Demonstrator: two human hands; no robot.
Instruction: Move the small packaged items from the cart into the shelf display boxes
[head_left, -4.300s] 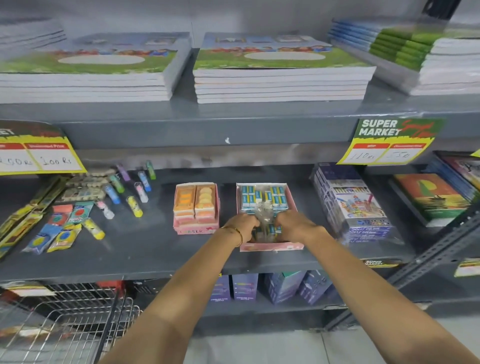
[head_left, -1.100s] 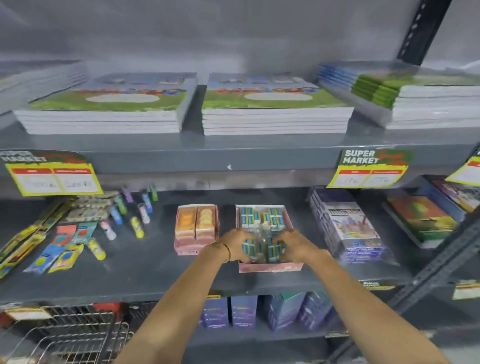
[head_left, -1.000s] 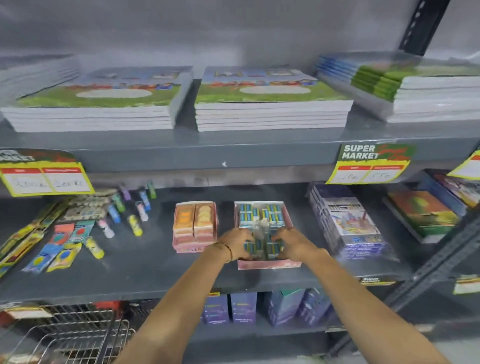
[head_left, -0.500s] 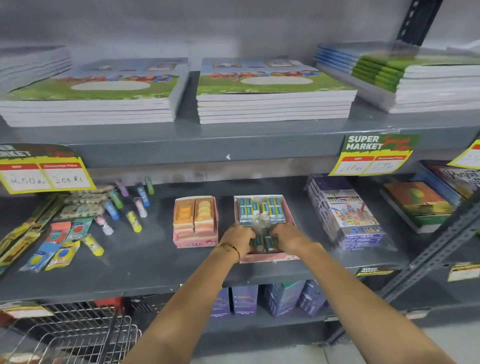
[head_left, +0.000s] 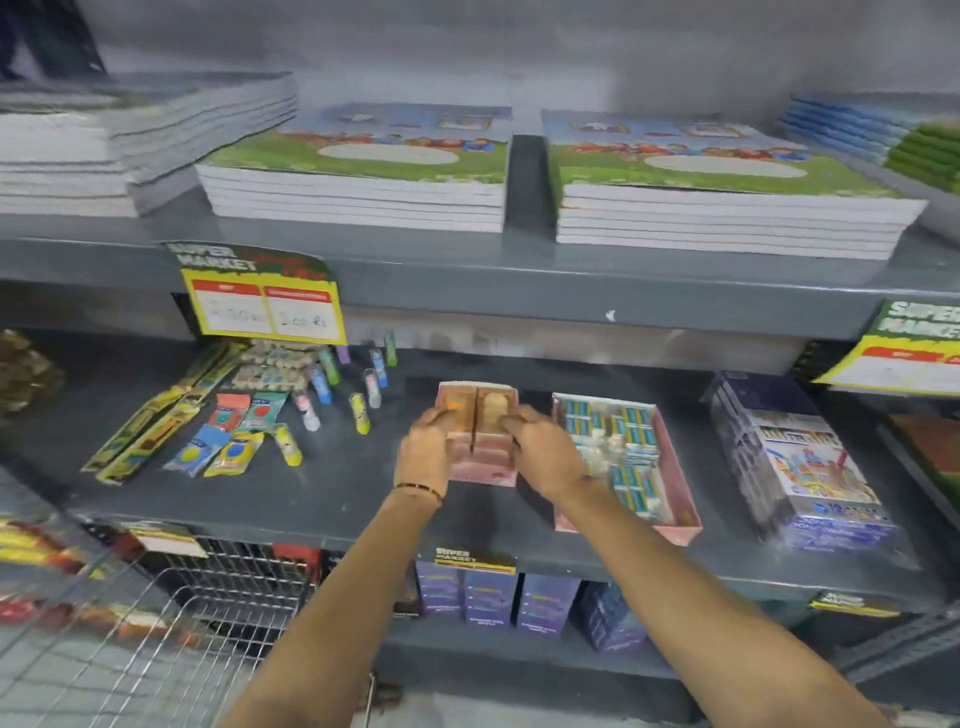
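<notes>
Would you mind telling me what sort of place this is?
Most likely a supermarket's stationery aisle: price tags printed "SUPER MARKET" hang from grey metal shelves, notebook stacks fill the upper one, and a wire cart stands below.

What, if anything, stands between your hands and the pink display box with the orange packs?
Nothing visible does. The left hand and the right hand are already at the sides of the pink display box of orange packs. The pink box of blue packs sits apart to its right, and the glue sticks lie off to its left.
</notes>
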